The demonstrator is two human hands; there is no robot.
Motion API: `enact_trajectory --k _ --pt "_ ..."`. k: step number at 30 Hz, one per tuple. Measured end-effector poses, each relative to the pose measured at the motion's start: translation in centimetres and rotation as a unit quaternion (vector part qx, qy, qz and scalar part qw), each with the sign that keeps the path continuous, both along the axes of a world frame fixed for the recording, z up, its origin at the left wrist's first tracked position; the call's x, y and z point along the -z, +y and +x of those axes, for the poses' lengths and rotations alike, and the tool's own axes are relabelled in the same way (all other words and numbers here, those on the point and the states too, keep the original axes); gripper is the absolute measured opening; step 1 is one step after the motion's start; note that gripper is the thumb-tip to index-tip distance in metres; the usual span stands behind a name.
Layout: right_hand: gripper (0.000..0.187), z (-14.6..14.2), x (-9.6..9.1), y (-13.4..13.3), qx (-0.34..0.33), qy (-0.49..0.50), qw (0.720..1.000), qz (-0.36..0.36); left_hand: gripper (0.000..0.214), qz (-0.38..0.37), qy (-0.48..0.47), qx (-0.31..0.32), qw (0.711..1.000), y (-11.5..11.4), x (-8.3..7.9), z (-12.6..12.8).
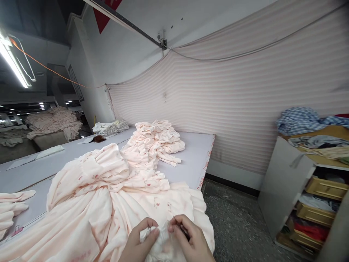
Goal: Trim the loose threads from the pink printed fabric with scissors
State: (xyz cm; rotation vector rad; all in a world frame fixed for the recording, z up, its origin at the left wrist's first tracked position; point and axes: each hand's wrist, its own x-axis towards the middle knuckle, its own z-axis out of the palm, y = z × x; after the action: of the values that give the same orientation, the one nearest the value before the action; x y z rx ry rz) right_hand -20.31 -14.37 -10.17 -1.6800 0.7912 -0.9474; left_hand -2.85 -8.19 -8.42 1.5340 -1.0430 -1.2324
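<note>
At the bottom edge of the view my left hand point(140, 238) pinches a bunched fold of a pale pink garment point(109, 203) with small red prints. My right hand point(191, 238) grips the same fold from the right and also holds a thin dark tool, perhaps small snips, whose tip sticks up between the fingers. The garment spreads in a large heap over the near corner of the grey table point(191, 160). Both hands touch the cloth close together.
A second pile of pink garments point(155, 142) lies farther along the table, with folded white cloth point(111, 127) beyond it. A striped cloth covers the wall. At the right stands a shelf unit point(313, 196) with drawers and fabric on top. Speckled floor lies between.
</note>
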Motion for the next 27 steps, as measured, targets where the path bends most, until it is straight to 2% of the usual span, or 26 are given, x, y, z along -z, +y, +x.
enact_trajectory --k 2,5,10,15,19,24,27 --pt "0.014 0.4 0.2 0.3 -0.009 -0.010 0.999 -0.029 0.042 0.005 0.051 0.002 0.999 -0.1 0.4 0.3" --pt "0.014 1.0 0.5 0.6 0.001 0.019 0.999 -0.040 0.042 -0.024 0.059 0.008 0.998 -0.1 0.9 0.4" --pt "0.029 1.5 1.3 0.6 0.017 0.026 0.999 -0.025 0.036 -0.043 -0.043 0.028 0.998 0.4 -0.1 -0.2" --pt "0.022 2.2 1.6 0.5 0.051 -0.003 0.998 -0.039 0.029 0.007 -0.089 -0.006 0.996 0.4 -1.2 -1.2" --pt "0.026 1.8 0.9 0.3 0.036 -0.054 0.997 0.044 0.037 0.003 -0.078 -0.019 0.997 0.1 -0.1 -0.8" --pt "0.021 -0.2 0.7 0.3 -0.016 0.043 0.999 0.021 0.043 -0.022 -0.024 -0.037 0.999 0.0 1.4 -0.2" --pt "0.021 0.0 1.0 0.5 -0.026 0.039 0.996 0.076 0.043 -0.018 0.001 -0.025 1.000 0.0 1.5 -0.5"
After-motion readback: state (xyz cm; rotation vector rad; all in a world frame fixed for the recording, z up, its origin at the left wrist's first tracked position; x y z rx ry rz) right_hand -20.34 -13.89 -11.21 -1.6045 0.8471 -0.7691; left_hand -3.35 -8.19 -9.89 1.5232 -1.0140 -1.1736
